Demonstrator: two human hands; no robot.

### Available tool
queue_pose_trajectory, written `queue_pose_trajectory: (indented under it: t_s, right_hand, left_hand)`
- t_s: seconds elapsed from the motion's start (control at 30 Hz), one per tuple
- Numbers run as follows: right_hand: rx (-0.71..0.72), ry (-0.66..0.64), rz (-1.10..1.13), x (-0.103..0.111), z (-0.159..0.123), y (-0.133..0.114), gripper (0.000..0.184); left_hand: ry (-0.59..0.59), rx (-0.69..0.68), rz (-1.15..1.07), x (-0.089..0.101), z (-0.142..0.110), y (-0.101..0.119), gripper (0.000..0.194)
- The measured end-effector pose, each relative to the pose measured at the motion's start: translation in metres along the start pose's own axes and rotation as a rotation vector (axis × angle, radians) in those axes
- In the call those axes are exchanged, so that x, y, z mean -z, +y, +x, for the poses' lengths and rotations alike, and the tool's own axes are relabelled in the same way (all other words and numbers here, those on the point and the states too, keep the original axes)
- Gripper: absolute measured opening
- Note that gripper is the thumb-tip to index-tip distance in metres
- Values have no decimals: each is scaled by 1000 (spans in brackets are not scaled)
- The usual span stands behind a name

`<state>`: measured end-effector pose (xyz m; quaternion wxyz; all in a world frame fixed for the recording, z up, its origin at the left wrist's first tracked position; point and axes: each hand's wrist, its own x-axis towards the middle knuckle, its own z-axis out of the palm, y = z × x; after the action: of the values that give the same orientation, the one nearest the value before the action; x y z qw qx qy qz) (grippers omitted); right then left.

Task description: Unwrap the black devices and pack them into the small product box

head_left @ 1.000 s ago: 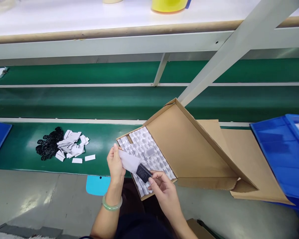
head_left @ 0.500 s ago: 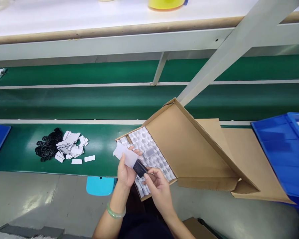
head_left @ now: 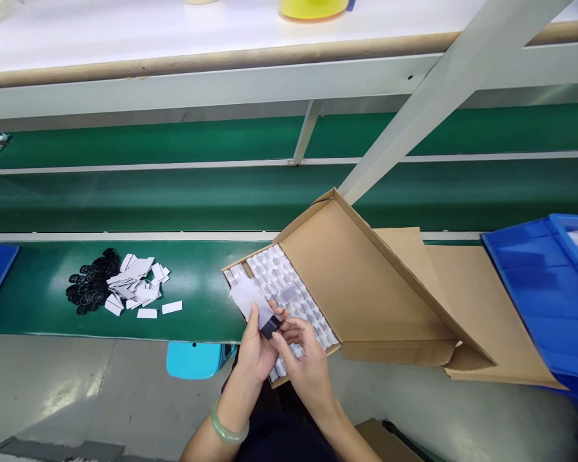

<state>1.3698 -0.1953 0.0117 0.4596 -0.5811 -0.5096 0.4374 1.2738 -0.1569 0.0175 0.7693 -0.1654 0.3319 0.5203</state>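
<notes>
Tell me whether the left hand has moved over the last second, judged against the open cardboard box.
Yes. The left hand has shifted right, from beside the cardboard box's left corner to over its near edge, close against the right hand.

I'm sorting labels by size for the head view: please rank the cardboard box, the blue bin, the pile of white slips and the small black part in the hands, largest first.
1. Cardboard box
2. Blue bin, cut by the frame edge, so unsure against the box
3. Pile of white slips
4. Black part, held by both hands
</notes>
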Motion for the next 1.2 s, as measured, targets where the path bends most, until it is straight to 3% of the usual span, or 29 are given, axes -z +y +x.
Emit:
queue_pose_trajectory:
  t_s: [0.2,0.33,0.73,1.0,1.2]
  right_hand:
    - [39,-71,-112,20,5,-2,20]
    - [-41,-174,-23,16,9,-2,25]
    - [-146,-228,114,16,25,3,34]
    - [-163,-222,77,13,23,5,32]
    - [-187,-226,40,11,20,7,33]
  left_hand:
    - [173,-12,-56,-9,-3,4,40]
    - [188,11,-31,-13,-6,0,43]
    - [186,40,33,-2,0,-4,41]
    - [240,202,-40,-4,3,1,40]
    - [186,202,12,7,4,-1,45]
